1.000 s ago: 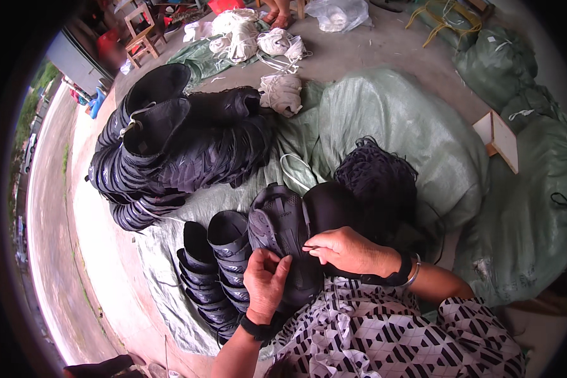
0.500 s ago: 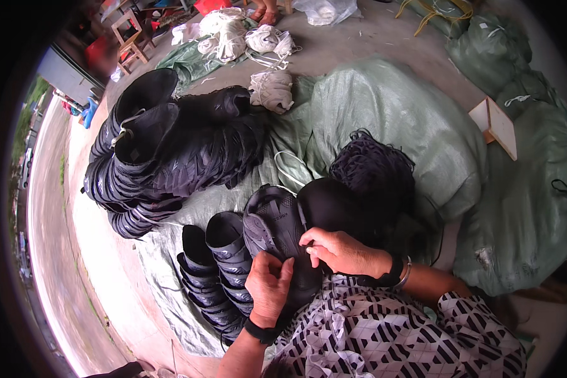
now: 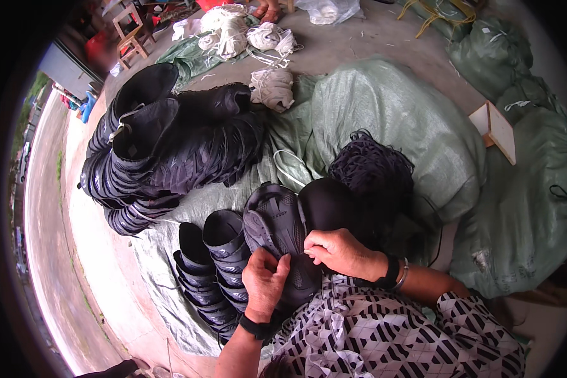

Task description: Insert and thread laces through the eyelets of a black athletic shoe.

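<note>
Your left hand (image 3: 266, 282) has its grip closed around the lower edge of a dark shoe upper (image 3: 282, 228), thumb on the near face and fingers curled behind it, so the piece stands tilted in your lap against the black-and-white patterned cloth (image 3: 384, 334). Your right hand (image 3: 339, 251) comes in from the right of it, its grip narrow, fingertips pinching the upper's right edge just above your left thumb; the two hands are nearly touching. Just left of your left hand stands a nested stack of black uppers (image 3: 217, 268), resting on green sacking (image 3: 164, 296) spread on the floor. Beyond your right hand, touching the held upper's far side, sits a rounded black piece (image 3: 326, 203), and behind that a heap of black cord (image 3: 373, 171) lies against a stuffed green sack (image 3: 397, 113). Well beyond your left hand is a large pile of bundled black uppers (image 3: 170, 151), with balls of white cord (image 3: 272, 87) past it on the concrete. Far to the right of your right hand, a small open cardboard box (image 3: 496, 129) rests on more sacks.
</note>
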The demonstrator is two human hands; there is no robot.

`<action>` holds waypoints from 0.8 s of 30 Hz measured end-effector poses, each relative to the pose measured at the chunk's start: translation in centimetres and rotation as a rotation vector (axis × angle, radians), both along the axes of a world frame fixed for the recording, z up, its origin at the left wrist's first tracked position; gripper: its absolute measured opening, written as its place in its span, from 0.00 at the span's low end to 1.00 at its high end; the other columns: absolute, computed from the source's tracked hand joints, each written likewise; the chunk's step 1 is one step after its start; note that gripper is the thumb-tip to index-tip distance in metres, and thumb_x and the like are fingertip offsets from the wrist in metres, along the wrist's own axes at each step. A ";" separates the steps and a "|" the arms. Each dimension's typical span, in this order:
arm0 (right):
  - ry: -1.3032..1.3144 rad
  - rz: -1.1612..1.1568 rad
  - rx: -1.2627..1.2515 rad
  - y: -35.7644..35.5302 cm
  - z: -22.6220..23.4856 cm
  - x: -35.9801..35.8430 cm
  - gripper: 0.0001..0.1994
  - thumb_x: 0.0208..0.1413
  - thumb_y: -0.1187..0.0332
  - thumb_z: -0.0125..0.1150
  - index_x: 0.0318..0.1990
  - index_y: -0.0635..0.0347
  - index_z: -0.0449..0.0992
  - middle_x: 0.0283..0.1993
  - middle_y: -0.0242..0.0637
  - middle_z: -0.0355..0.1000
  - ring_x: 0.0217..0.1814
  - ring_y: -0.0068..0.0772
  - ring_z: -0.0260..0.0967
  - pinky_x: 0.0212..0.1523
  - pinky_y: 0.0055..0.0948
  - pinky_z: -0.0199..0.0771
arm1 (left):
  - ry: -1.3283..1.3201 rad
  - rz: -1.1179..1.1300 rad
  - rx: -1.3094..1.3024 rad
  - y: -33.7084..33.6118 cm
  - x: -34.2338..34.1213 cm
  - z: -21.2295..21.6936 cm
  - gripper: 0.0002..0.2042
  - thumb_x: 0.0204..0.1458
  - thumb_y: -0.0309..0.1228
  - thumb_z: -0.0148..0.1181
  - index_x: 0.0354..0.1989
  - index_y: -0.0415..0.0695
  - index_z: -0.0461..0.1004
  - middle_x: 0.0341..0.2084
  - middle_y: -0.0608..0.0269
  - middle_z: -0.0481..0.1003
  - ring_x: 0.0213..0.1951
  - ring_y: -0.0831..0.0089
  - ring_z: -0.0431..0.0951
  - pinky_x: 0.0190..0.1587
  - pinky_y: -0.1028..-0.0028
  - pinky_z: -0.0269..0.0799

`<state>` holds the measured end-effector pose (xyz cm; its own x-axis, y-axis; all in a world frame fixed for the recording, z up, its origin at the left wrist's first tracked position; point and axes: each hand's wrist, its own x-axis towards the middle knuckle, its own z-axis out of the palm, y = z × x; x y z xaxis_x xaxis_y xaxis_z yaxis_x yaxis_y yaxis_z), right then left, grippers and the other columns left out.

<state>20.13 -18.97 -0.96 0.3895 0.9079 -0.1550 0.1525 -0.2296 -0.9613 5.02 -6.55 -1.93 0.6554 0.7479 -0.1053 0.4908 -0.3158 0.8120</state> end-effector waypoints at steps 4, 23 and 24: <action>-0.313 -0.022 0.125 0.2 -0.7 -0.2 0.05 0.51 0.74 0.58 0.31 0.61 0.68 0.26 0.40 0.71 0.30 0.43 0.73 0.28 0.32 0.73 | -0.037 0.000 0.005 0.0 0.1 -0.4 0.15 0.39 0.30 0.69 0.18 0.41 0.64 0.12 0.61 0.68 0.15 0.68 0.68 0.21 0.72 0.65; 0.416 -0.019 -0.271 1.3 0.5 -0.2 0.05 0.55 0.70 0.56 0.33 0.62 0.71 0.22 0.42 0.71 0.28 0.46 0.73 0.26 0.32 0.72 | -0.178 0.005 -0.094 -0.5 -0.7 -1.2 0.15 0.45 0.29 0.66 0.21 0.41 0.63 0.13 0.64 0.64 0.17 0.76 0.62 0.22 0.76 0.62; 0.413 -0.017 -0.270 1.4 0.7 -0.3 0.05 0.55 0.70 0.56 0.33 0.62 0.71 0.22 0.42 0.71 0.28 0.46 0.73 0.26 0.32 0.72 | -0.181 0.007 -0.092 -0.4 -1.0 -1.5 0.15 0.45 0.29 0.66 0.21 0.41 0.63 0.13 0.64 0.64 0.17 0.76 0.62 0.22 0.76 0.62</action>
